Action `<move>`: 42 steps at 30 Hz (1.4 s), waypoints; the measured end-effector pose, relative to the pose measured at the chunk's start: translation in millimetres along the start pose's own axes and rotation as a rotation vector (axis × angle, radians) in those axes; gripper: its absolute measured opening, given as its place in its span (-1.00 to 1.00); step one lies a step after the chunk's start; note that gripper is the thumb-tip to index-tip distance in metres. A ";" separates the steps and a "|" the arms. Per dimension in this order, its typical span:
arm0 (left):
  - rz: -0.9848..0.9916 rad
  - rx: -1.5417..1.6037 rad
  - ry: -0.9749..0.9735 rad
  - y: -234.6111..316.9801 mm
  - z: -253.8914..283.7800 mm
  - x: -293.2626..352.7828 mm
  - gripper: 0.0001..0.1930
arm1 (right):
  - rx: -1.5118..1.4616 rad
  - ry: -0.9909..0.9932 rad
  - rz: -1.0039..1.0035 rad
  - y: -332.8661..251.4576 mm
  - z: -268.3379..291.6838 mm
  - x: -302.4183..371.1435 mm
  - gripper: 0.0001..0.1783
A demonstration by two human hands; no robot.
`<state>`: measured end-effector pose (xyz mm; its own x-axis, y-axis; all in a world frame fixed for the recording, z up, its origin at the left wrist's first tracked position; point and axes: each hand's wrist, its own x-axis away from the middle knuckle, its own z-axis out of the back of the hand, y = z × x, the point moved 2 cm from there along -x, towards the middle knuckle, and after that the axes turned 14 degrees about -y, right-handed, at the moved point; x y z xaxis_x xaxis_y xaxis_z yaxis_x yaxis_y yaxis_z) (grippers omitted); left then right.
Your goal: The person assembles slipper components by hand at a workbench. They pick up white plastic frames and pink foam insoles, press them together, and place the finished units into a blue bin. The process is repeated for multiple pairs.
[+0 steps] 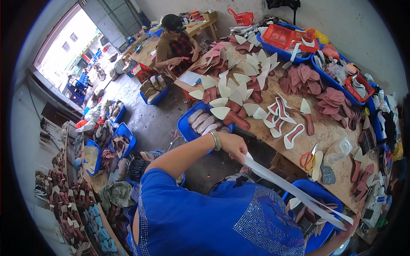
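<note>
My left hand, below a bangle on the wrist, pinches one end of a long white strip. The strip stretches down to the right in front of my blue top, doubled toward its lower end. There my right hand grips it, partly hidden at the dark rim. Beyond the strip, orange-handled scissors lie on the wooden table beside a cream sole-shaped piece and a grey piece. White-edged shoe pieces lie farther in.
Pink shoe pieces and pointed white-tipped ones pile up on the table. Blue bins stand by its near edge and far side; another bin holds soles. A co-worker handles a pink piece at the far end. Shelves of shoe parts line the left.
</note>
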<state>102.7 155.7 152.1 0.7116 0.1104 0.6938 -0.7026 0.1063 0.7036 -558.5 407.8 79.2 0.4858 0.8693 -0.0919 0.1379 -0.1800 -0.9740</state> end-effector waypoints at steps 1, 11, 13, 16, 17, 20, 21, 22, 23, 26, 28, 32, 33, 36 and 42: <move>0.062 -0.073 0.012 -0.9 0.2 1.0 -0.75 | 0.042 0.045 0.018 -3.2 14.6 3.1 -0.67; 0.139 0.086 0.159 -58.1 28.7 25.7 -0.74 | 0.032 0.195 -0.231 -14.1 139.1 69.6 -0.56; 0.098 0.165 0.270 -62.2 37.6 31.0 -0.76 | -0.071 0.073 -0.417 11.5 141.3 83.5 -0.54; 0.044 0.065 0.549 -33.5 50.9 43.3 -0.82 | 0.023 0.198 -0.420 91.5 130.2 104.7 -0.70; -0.029 0.094 0.614 -32.7 53.6 39.6 -0.85 | 0.173 0.188 -0.647 100.5 131.5 116.6 -0.72; -0.374 0.300 0.754 -12.5 53.4 20.5 -0.86 | 0.396 0.175 -0.906 176.0 87.1 140.0 -0.79; -0.525 0.398 0.773 -5.9 56.5 9.8 -0.84 | 0.801 -0.086 -0.884 192.3 81.2 141.0 -0.75; -0.581 0.478 0.704 0.2 57.7 -4.3 -0.83 | 1.202 -0.359 -0.842 205.1 77.2 139.7 -0.71; -0.627 0.556 0.638 7.9 56.2 -17.6 -0.82 | 1.737 -0.719 -0.631 220.3 56.6 121.9 -0.63; -0.667 0.835 0.536 8.0 24.6 -35.9 -0.83 | 0.927 -0.347 -0.521 214.5 -112.3 25.0 -0.69; -0.687 1.082 0.426 1.2 16.1 -70.6 -0.85 | 0.808 -0.317 -0.382 212.6 -192.9 -20.8 -0.61; -0.466 1.227 0.387 5.8 7.3 -124.8 -0.74 | 1.090 -0.355 -0.372 249.0 -261.5 -102.5 -0.42; -0.450 1.230 0.358 3.3 7.1 -128.0 -0.70 | 1.165 -0.314 -0.337 261.7 -274.4 -114.9 -0.36; -0.382 1.187 0.343 -4.8 15.5 -128.1 -0.75 | 1.310 -0.258 -0.450 285.6 -292.9 -123.8 -0.23; -0.418 1.179 0.415 -29.0 35.6 -130.6 -0.79 | 1.143 -0.196 -0.455 295.7 -287.6 -122.4 -0.23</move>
<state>30.3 103.1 46.6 0.6701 0.5954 0.4432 0.1443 -0.6902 0.7091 -328.9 115.7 -137.9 0.4403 0.8193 0.3672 -0.6173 0.5732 -0.5389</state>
